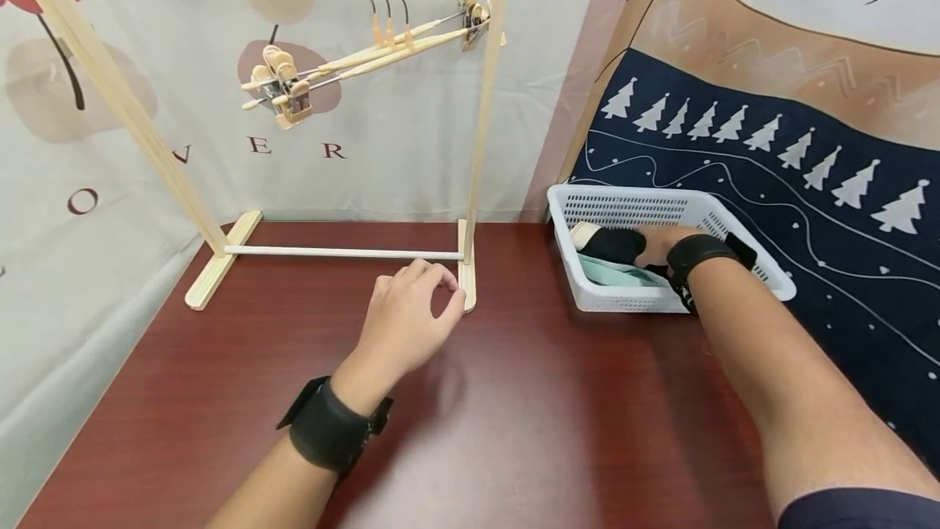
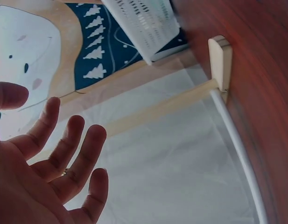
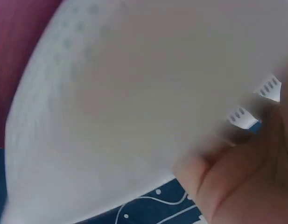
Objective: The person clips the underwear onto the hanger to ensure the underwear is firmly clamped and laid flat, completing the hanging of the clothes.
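Observation:
My left hand (image 1: 433, 284) hovers over the dark red table (image 1: 514, 431), just in front of the right foot (image 1: 467, 276) of a wooden clothes rack. Its fingers (image 2: 64, 135) are relaxed and hold nothing. My right hand (image 1: 657, 247) reaches into a white plastic basket (image 1: 734, 227) at the table's right edge and rests against a black cloth (image 1: 613, 245). A pale green cloth (image 1: 613, 272) lies under it. The fingers are hidden there. In the right wrist view only the blurred basket wall (image 3: 111, 102) and part of the right hand (image 3: 246, 186) show.
Three wooden clip hangers (image 1: 367, 55) hang tilted from the rack's top bar. A white rail (image 1: 338, 252) joins the rack's feet low over the table. Printed cloth backdrops close off the back and right. The basket (image 2: 144, 23) and rack foot (image 2: 221, 60) show in the left wrist view.

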